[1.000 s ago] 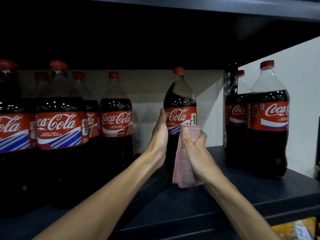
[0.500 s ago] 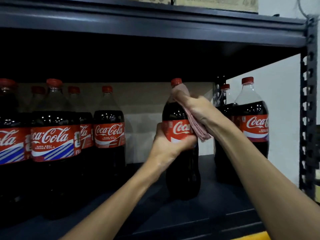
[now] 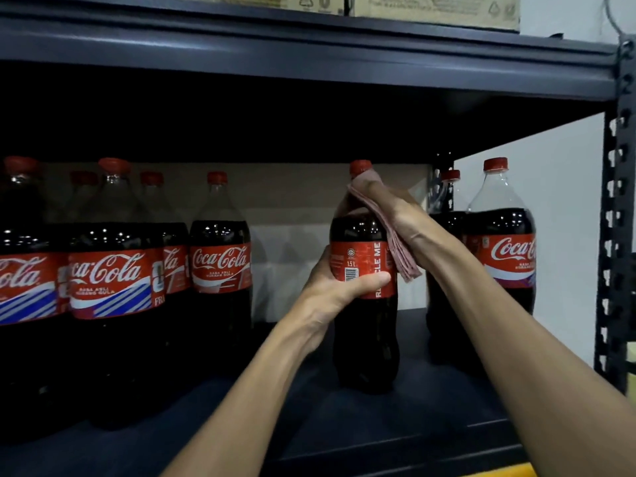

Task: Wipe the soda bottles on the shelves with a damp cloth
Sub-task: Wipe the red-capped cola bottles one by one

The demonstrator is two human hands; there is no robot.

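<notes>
The soda bottle (image 3: 364,339) stands upright on the dark shelf (image 3: 413,428), a little right of the middle. The left hand (image 3: 330,290) grasps it round the red label from eight o'clock, with the thumb lying across the front. The right hand (image 3: 395,211), reaching in from four o'clock, clutches a folded pink cloth (image 3: 402,259) and presses it against the bottle's shoulder and neck, just under the red cap. At nine o'clock from the bottle stands a group of bottles (image 3: 220,270) of the same kind. At three o'clock are two more bottles (image 3: 502,249). At twelve o'clock runs the upper shelf (image 3: 309,53), bearing cardboard boxes (image 3: 430,8).
</notes>
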